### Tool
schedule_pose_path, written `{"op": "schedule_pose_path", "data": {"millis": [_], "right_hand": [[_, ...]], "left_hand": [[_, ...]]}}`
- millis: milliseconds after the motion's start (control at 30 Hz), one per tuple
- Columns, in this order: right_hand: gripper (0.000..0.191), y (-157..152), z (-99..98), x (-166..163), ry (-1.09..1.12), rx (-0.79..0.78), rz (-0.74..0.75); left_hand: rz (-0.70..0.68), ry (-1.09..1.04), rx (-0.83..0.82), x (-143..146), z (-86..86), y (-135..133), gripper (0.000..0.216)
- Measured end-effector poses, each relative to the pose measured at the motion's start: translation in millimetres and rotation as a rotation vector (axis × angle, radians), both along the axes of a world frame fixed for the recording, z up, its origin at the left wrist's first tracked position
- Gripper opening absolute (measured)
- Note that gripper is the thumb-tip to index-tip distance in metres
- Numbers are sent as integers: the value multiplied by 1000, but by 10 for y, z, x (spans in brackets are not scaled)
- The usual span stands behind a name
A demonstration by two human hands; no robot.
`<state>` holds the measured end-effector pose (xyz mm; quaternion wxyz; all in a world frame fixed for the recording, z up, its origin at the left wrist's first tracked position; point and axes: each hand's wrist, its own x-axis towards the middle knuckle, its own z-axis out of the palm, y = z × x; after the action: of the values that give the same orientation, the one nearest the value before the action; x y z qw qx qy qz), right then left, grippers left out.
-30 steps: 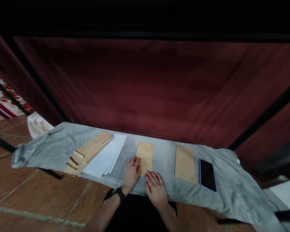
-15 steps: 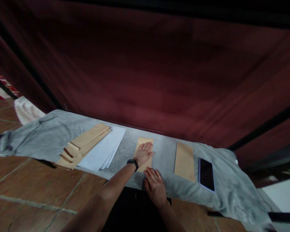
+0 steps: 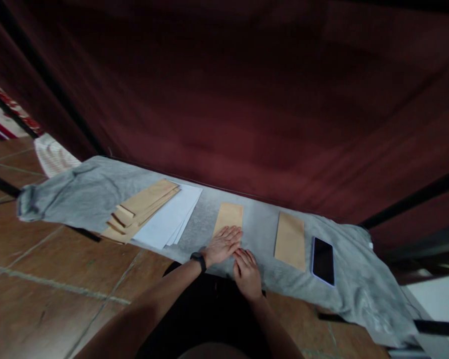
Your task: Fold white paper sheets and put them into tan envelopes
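Observation:
A brown paper envelope (image 3: 230,214) lies on the grey cloth in front of me, its lower part hidden under my hand. Flat across it rests my left hand (image 3: 223,244), fingers stretched out, with a dark band on the wrist. Close by on the right, my right hand (image 3: 247,274) lies with its fingertips at the envelope's lower right edge, touching or nearly touching my left fingers. Its fingers are extended and I see nothing held in them. Farther right lies a second brown envelope (image 3: 290,242).
Several brown envelopes (image 3: 149,202) are fanned at the left, partly over white paper sheets (image 3: 168,219). A phone (image 3: 323,262) with a purple edge lies at the right. Grey cloth (image 3: 86,194) covers the narrow bench; a dark red curtain (image 3: 224,124) hangs behind it.
My left hand has slid down the envelope towards me, uncovering its upper part with small reddish marks. My right hand stays beside its lower edge. The camera view has shifted slightly.

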<state>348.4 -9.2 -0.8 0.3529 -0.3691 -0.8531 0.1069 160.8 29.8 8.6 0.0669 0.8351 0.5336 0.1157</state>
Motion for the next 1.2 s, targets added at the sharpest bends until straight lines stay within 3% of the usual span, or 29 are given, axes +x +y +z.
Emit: {"op": "schedule_pose_path", "data": {"millis": [233,367,467,667,1000,1200], "right_hand": [[34,29,-43,74,136,-188,-57],[35,60,-90,96,148,-234,-110],[41,142,-105,84,102,-224,-101],[50,346,-33,-78,-276,-124,98],[54,710,12,-311,-476,-100,16],[55,847,5,-413,-526,-139,-87]], "left_hand": [[-187,-25,-60,-112,183,-503,63],[-185,-32,-47,-132,207,-660,64],[-177,-41,-7,-124,189,-683,62],[-191,-32,37,-114,168,-676,49],[-177,-36,-92,-96,247,-681,49],[-185,-49,-42,-112,232,-679,52]]}}
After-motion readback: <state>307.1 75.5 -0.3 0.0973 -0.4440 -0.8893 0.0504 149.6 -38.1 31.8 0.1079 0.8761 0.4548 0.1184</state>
